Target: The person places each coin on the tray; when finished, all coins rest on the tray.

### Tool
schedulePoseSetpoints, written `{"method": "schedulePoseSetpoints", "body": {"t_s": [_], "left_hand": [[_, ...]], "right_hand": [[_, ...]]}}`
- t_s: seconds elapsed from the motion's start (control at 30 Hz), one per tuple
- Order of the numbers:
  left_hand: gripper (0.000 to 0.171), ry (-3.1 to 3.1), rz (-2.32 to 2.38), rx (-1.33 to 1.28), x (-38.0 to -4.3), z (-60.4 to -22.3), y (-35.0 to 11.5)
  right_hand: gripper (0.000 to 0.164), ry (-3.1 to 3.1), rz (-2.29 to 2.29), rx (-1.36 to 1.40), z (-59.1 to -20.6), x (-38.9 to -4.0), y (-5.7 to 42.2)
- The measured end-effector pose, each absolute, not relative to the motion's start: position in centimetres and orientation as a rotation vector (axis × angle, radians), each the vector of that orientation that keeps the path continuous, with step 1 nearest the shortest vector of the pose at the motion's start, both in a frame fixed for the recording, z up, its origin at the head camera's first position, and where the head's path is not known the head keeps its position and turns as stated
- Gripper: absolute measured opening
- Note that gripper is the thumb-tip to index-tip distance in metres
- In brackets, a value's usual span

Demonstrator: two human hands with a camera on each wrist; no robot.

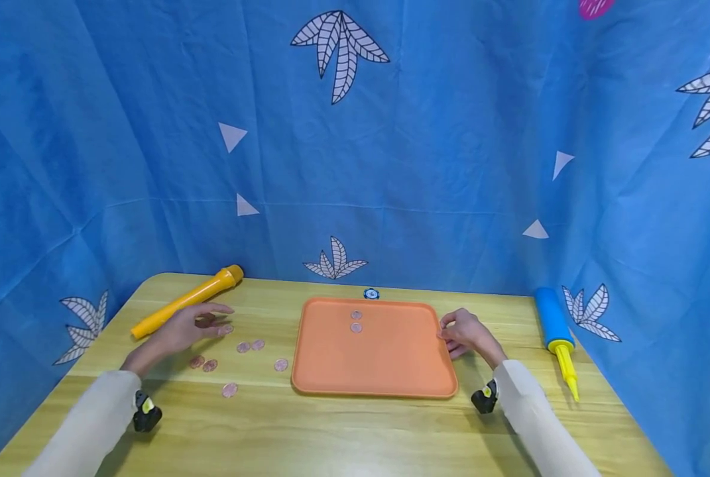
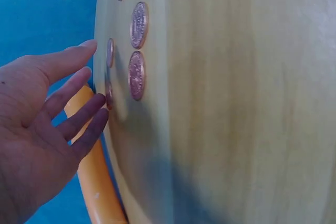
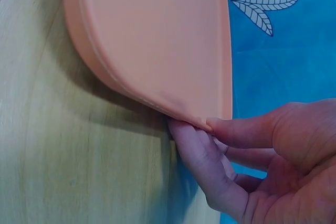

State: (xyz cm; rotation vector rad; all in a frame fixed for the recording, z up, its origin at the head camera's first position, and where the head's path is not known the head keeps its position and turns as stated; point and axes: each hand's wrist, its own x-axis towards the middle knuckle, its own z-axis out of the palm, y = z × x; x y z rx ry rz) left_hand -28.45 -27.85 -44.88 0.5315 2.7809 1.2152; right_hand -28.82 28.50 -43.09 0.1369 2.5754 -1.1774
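Note:
My left hand (image 1: 189, 326) hovers at the table's left side, fingers loosely extended over a copper-coloured coin (image 1: 226, 329). In the left wrist view its fingertips come close to a coin (image 2: 108, 95); whether they touch it I cannot tell. Several more coins lie flat around it, such as a coin (image 1: 230, 390) toward the front. My right hand (image 1: 471, 333) pinches the right rim of an orange tray (image 1: 384, 364), thumb on top and fingers beneath in the right wrist view. Two coins, one a coin (image 1: 356, 327), lie inside the tray near its back edge.
A yellow toy microphone (image 1: 193, 298) lies behind my left hand. A blue-and-white poker chip (image 1: 371, 293) sits behind the tray. At the right edge lies a blue pump (image 1: 553, 321) with a yellow nozzle. Blue patterned cloth (image 1: 426, 165) hangs around the table.

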Motion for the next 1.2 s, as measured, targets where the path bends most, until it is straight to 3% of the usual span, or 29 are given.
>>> {"method": "schedulePoseSetpoints", "body": {"t_s": [0.67, 0.9, 1.2], "left_hand": [[0.029, 3.051, 1.193, 0.398, -28.1, -47.2, -28.1], [0.016, 3.059, 1.195, 0.269, -27.8, -47.2, -27.5], [0.009, 3.126, 1.063, 0.310, -27.7, -46.7, -27.0]], "right_hand": [[0.008, 2.559, -1.159, 0.149, -43.1, -28.9, 28.5], [0.008, 2.556, -1.172, 0.137, -43.2, -28.9, 28.6], [0.008, 2.567, -1.152, 0.149, -43.1, -28.9, 28.7]]}}
